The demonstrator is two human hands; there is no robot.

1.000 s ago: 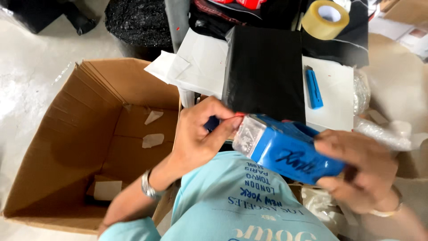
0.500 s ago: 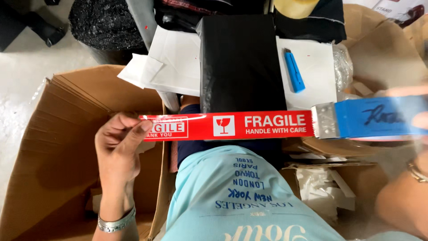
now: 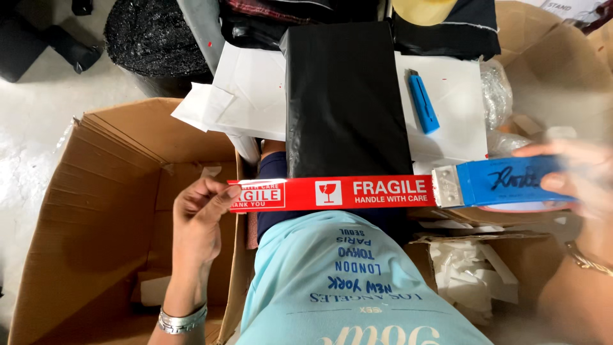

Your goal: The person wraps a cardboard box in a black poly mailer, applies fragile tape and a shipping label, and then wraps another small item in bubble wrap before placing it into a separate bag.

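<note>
Your left hand (image 3: 199, 214) pinches the free end of the red tape (image 3: 332, 193); right hand (image 3: 578, 176) (blurred) wraps the blue dispenser (image 3: 504, 183). Tape stretches taut across the black parcel (image 3: 345, 102). Blue utility knife (image 3: 423, 102) lies beyond, open cardboard box (image 3: 108, 191) left.

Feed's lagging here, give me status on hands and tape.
Left hand pinches red tape strip end. Right hand grips blue dispenser. Strip taut across black package. Nothing blocking.
</note>
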